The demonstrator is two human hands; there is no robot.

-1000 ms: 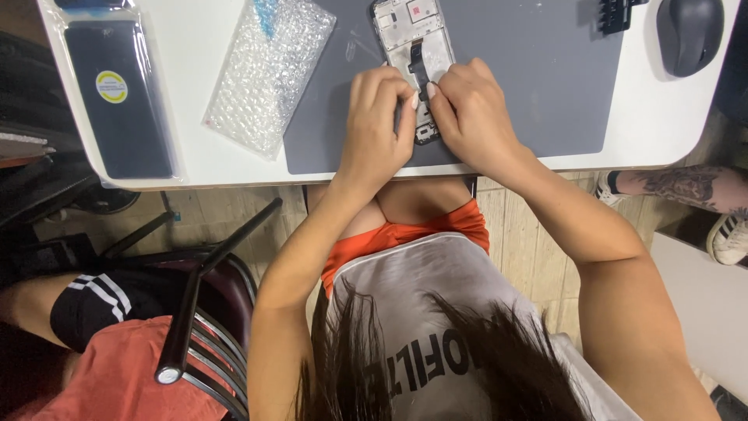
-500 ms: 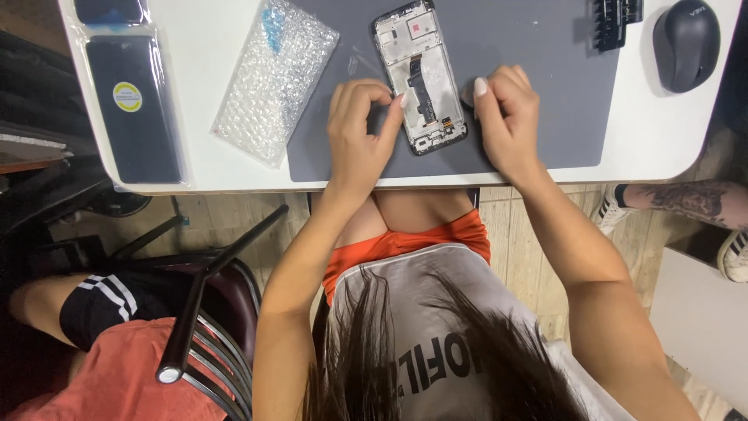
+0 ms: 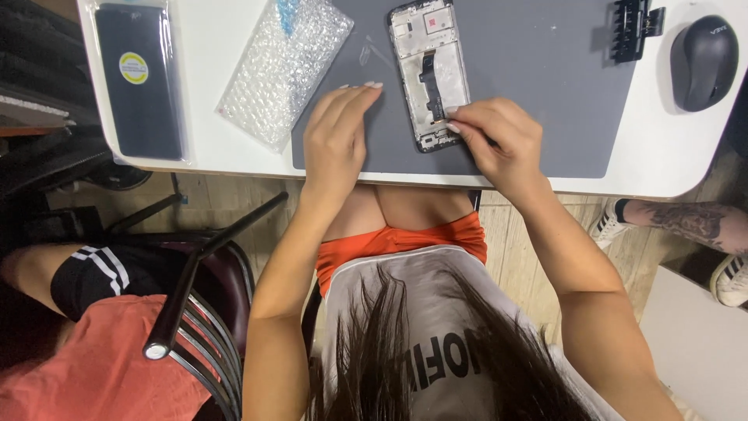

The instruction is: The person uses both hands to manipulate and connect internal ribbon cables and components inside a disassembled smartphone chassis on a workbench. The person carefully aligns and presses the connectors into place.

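1. Grey work mat (image 3: 538,93): a dark grey sheet lying flat on the white table (image 3: 202,156); every place below is given relative to this mat.
2. Opened phone frame (image 3: 430,74): lies on the mat's upper middle, long axis running away from the person, inner side up, with a dark strip down its centre.
3. Right hand (image 3: 499,140): rests on the mat at the frame's near end. The fingers are curled inward and the fingertips (image 3: 453,125) pinch at the frame's lower right edge; whether anything small is held between them cannot be told.
4. Left hand (image 3: 336,136): lies on the mat's left part, just left of the frame and apart from it. The fingers are extended and held together, palm down, holding nothing.
5. Bubble-wrap pouch (image 3: 284,66): lies on the table just beyond the mat's left edge, tilted.
6. Dark phone panel in clear wrap (image 3: 140,82): lies on the table well left of the mat, past the pouch, bearing a round yellow sticker.
7. Black clip-like tool (image 3: 633,27): sits at the mat's upper right corner.
8. Computer mouse (image 3: 703,51): rests on the table just right of the mat.
9. Other people: a leg in black shorts (image 3: 93,277) lower left of the mat; a tattooed leg (image 3: 686,222) lower right.
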